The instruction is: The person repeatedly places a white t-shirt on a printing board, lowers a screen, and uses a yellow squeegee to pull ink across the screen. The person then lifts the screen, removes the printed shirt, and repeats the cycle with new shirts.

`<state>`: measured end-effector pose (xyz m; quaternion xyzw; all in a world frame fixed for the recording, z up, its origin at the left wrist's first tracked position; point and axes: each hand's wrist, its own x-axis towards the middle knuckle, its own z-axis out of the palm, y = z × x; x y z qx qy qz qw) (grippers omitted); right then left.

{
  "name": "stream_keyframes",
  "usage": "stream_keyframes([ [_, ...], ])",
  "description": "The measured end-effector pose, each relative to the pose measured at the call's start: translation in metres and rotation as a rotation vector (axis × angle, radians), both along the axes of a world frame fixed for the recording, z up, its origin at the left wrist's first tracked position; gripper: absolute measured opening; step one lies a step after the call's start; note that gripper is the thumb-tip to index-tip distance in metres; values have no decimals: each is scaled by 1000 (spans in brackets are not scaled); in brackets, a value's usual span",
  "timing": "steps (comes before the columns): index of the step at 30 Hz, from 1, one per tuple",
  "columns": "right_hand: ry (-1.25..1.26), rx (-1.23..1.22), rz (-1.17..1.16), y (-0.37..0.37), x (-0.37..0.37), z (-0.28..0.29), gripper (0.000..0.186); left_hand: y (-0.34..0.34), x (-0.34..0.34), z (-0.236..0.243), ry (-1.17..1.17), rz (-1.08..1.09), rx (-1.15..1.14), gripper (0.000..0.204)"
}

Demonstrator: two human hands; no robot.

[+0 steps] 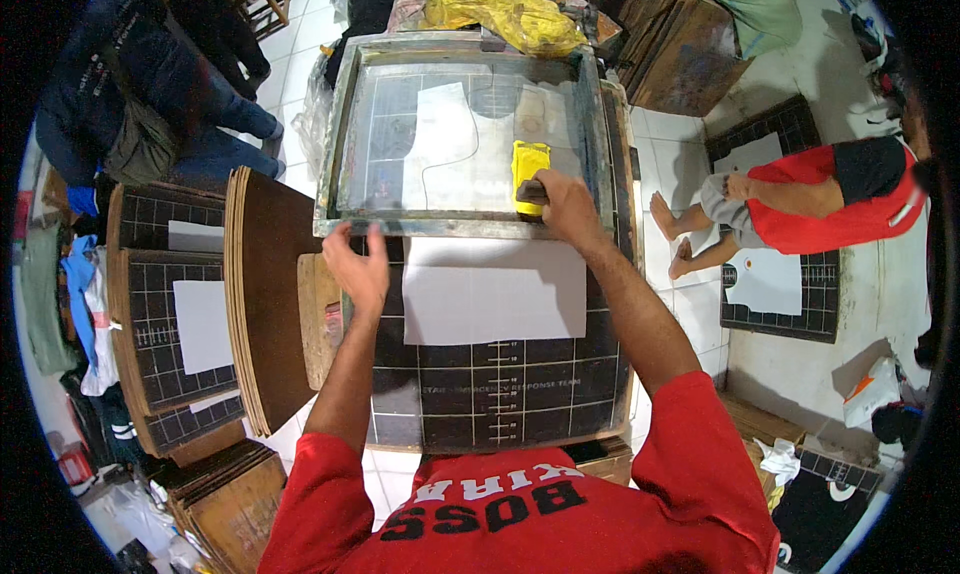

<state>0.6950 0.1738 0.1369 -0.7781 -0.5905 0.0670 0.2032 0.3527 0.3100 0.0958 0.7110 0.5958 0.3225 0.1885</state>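
Note:
A screen-printing frame (460,222) with a pale mesh lies over the far half of a black gridded board (480,394). My right hand (568,209) is closed around the dark handle of a squeegee (532,191) at the frame's near right part. A bright yellow patch of ink (531,162) lies on the mesh just beyond it. My left hand (358,272) is at the frame's near left corner, thumb and fingers apart, fingertips at the rim. A white sheet (495,292) lies on the board, its far edge under the frame.
Brown boards (262,304) lean at the left beside gridded boards with white pieces. A person in dark clothes (130,84) stands far left. Another in red (800,194) is at the right, near gridded boards (780,309). Yellow plastic (505,12) lies beyond the frame.

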Motion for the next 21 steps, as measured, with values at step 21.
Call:
stream_keyframes([
  [21,-118,172,-36,57,44,-2,41,-7,1,-24,365,-458,203,94],
])
